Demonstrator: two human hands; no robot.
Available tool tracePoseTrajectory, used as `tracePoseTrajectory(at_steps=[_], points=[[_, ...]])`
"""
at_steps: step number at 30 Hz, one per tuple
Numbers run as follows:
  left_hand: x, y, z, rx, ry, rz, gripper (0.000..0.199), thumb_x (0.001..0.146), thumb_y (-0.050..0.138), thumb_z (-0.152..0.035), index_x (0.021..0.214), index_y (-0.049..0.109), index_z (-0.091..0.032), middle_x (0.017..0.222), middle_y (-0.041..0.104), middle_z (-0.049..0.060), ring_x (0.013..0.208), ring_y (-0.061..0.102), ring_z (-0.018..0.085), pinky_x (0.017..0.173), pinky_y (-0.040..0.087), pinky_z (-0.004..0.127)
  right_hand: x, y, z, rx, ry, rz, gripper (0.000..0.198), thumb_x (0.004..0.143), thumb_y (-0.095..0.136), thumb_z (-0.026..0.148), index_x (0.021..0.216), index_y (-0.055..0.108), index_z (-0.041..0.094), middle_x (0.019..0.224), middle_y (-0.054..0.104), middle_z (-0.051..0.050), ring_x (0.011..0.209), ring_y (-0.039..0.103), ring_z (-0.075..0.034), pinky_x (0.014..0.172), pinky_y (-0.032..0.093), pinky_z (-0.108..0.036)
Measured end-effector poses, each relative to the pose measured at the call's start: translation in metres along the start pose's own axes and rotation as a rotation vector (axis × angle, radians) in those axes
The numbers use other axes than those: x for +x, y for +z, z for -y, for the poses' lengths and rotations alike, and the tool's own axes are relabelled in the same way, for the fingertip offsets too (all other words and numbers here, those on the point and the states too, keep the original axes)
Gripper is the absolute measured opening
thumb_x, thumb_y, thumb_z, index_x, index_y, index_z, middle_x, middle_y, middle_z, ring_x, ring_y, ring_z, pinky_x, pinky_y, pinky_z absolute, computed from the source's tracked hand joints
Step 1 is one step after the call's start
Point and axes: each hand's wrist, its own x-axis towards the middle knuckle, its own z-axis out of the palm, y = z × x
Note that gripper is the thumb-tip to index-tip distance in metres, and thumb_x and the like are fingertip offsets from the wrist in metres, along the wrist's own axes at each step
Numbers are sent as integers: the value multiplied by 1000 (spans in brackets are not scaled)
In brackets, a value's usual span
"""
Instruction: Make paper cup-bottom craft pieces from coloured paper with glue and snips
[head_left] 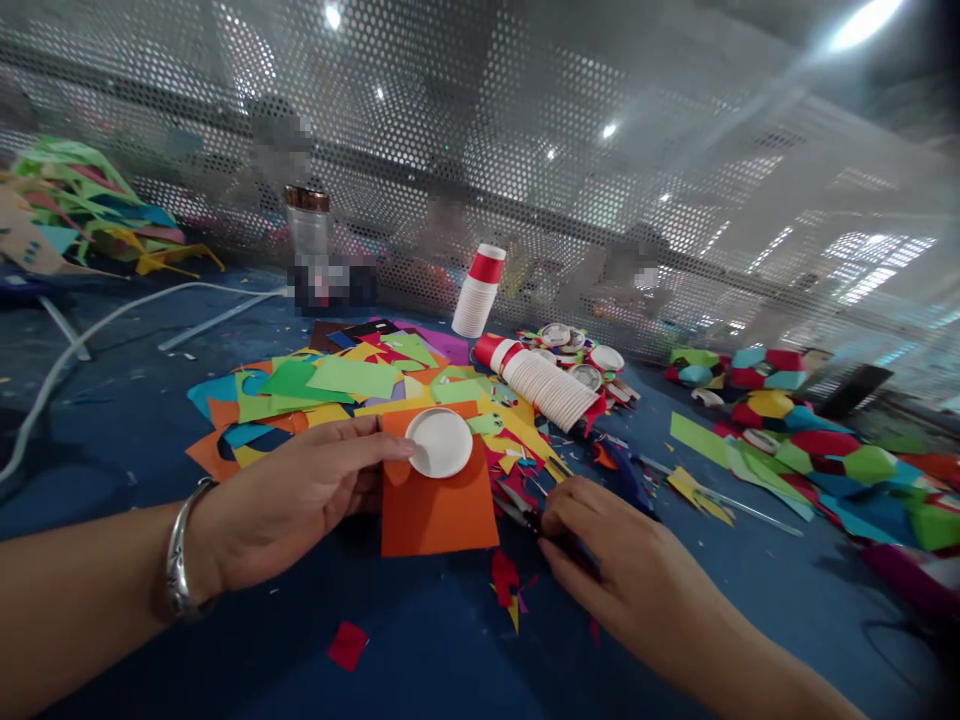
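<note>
Near the frame's centre, the left hand (281,500) pinched a white disc (442,443) against an orange sheet (439,520), not yet cut round it; lower right, the right hand (619,555) gripped scissors (517,505)

The square orange sheet (439,520) is smooth, matt paper; the round white rimmed disc (441,450) on it looks matt and papery. The dark-handled scissors (519,507) have metal blades. The silver bangle (177,550) shines like polished metal. Toward the matt dark-blue tabletop (277,650)'s far edge, 2 stacks of red-and-white cups (544,385) look like smooth paper.
</note>
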Motion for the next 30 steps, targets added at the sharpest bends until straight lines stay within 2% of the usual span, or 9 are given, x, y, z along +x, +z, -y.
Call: tracePoseTrajectory(at_steps=[8,11,14,17,20,23,26,28,30], points=[[1,1,0,22,13,-23,18,85,79,-35,93,73,-21,104,77,6,106,68,26,95,52,39,5,-12,7,453,210,-35,27,104,46,44,91,57,23,84,65,-2,71,56,-17,63,42,-31],[0,6,-5,28,67,-7,24,83,80,-39,99,74,-21,103,78,8,103,71,29,88,55,40,13,-9,14,733,272,-47,23,102,48,41,93,56,21,80,66,-1,66,57,-14,59,42,-28],[-1,10,-11,39,111,7,30,81,81,-42,103,75,-21,102,79,9,101,72,29,87,56,41,21,-3,23,931,319,-96,17,101,49,37,97,54,21,67,56,4,54,47,-10,50,38,-23],[-1,12,-12,37,121,5,33,81,81,-42,106,76,-22,103,79,9,101,72,30,88,56,42,28,2,28,1014,313,-169,20,101,53,40,102,55,20,63,47,7,52,37,-9,45,28,-21],[0,10,-8,13,106,-4,32,81,82,-40,107,76,-22,105,79,9,102,72,30,90,56,43,33,7,27,1049,305,-211,34,98,60,51,112,57,20,70,47,6,53,32,-8,45,23,-21],[1,8,-3,-24,70,-2,21,84,81,-34,103,77,-24,106,79,5,101,71,25,93,55,38,35,10,24,1070,341,-145,44,95,62,59,118,58,21,67,40,8,52,25,-9,43,16,-22],[3,5,-1,-53,66,-12,5,86,80,-29,89,78,-26,92,77,-1,89,70,16,84,56,28,34,12,21,1096,359,-69,45,93,65,60,116,61,21,65,34,9,52,20,-8,43,11,-23],[3,4,0,-48,73,-35,4,85,81,-28,85,78,-26,86,76,-3,85,69,14,78,55,23,32,13,21,1123,351,-71,45,93,66,59,114,63,20,65,34,8,52,20,-8,43,11,-23],[3,5,0,-28,69,-44,7,86,81,-27,92,78,-26,95,77,-2,88,69,14,79,56,23,30,12,22,1159,336,-90,44,93,67,58,113,63,19,65,34,9,52,20,-7,43,12,-22]])
